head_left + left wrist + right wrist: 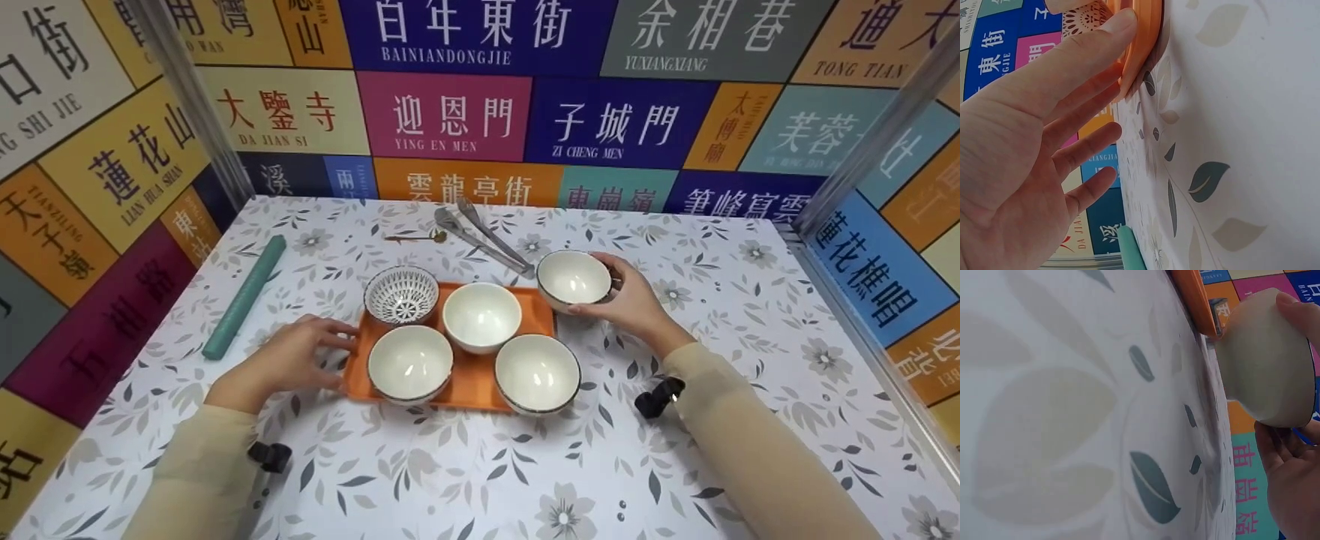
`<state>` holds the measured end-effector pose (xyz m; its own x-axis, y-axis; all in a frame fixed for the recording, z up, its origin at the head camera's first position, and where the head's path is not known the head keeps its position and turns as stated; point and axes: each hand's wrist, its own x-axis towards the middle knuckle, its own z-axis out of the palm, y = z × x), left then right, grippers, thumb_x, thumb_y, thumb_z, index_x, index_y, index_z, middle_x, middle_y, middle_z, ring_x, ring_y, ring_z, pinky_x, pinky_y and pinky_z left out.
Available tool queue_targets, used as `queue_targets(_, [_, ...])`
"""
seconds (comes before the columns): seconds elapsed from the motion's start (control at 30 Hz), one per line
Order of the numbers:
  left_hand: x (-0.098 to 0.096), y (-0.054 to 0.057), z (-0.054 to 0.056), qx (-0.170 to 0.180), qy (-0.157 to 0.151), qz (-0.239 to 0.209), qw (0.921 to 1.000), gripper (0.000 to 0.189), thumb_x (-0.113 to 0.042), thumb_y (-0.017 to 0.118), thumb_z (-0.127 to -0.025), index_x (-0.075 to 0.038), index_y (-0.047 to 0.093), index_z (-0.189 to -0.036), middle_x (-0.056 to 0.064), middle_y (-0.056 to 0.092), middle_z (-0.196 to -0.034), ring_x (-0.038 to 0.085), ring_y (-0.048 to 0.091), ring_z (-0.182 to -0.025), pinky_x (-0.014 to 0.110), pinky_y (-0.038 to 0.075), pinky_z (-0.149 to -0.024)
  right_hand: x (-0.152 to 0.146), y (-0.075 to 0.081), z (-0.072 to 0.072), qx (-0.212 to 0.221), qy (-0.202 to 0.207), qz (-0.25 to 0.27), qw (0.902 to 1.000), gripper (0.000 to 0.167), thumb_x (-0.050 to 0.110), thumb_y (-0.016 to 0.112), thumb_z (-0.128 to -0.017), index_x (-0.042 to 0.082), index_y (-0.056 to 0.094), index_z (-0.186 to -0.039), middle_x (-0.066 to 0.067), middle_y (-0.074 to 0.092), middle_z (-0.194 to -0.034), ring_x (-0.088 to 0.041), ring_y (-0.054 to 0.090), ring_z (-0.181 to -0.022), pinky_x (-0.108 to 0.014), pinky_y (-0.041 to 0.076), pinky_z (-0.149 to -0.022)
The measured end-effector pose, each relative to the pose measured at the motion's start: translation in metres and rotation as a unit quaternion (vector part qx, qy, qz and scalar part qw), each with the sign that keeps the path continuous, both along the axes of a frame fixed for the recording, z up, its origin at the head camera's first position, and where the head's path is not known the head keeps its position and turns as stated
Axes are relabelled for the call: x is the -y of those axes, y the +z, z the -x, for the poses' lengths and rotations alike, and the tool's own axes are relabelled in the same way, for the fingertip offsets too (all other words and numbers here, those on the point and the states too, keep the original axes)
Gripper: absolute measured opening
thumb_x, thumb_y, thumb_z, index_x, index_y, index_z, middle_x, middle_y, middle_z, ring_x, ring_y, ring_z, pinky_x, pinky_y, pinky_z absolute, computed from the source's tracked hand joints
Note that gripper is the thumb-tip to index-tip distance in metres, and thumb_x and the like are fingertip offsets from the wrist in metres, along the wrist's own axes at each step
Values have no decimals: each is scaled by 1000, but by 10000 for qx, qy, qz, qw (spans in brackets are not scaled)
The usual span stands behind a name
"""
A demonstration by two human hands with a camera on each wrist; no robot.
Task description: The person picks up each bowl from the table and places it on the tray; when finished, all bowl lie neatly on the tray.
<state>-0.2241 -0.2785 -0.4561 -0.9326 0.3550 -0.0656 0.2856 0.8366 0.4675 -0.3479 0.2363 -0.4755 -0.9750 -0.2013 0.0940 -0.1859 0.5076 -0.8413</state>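
Note:
My right hand (634, 296) grips a white bowl (574, 279) with a dark rim, thumb at the near side and fingers at the far side. This bowl overlaps the back right corner of the orange tray (471, 382); in the right wrist view the bowl (1269, 360) is seen from the side, its foot close to the tray's edge. On the tray sit a patterned bowl (403, 296), a white bowl (481, 316) in the middle, and front bowls at left (410, 364) and right (538, 373). My left hand (296, 356) touches the tray's left edge with loosely spread fingers.
Behind the tray lie grey metal tongs (484, 240) and a thin gold-brown utensil (416, 238). A green rod (245, 296) rests at the left of the floral tablecloth (465, 472). Panels with printed signs (442, 116) wall in the back and sides.

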Motion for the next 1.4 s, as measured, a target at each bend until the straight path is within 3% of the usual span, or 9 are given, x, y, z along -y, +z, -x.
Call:
queue_targets(0.23, [0, 0, -1, -26, 16, -18, 10000, 59, -25, 95, -68, -22, 77, -124, 1, 63, -144, 33, 52, -135, 62, 37, -114, 13, 7, -8, -248, 582, 94, 9980, 110, 31, 100, -66, 10, 41, -156, -13, 50, -153, -33, 47, -143, -52, 34, -123])
queue_targets(1.4, [-1, 0, 0, -51, -47, 0, 10000, 57, -24, 95, -68, -23, 78, -123, 0, 64, -144, 31, 53, -132, 61, 40, -111, 35, 1, -8, -160, 779, 175, 9967, 103, 33, 100, -65, 15, 47, -152, -8, 54, -149, -31, 52, -137, -51, 40, -119])
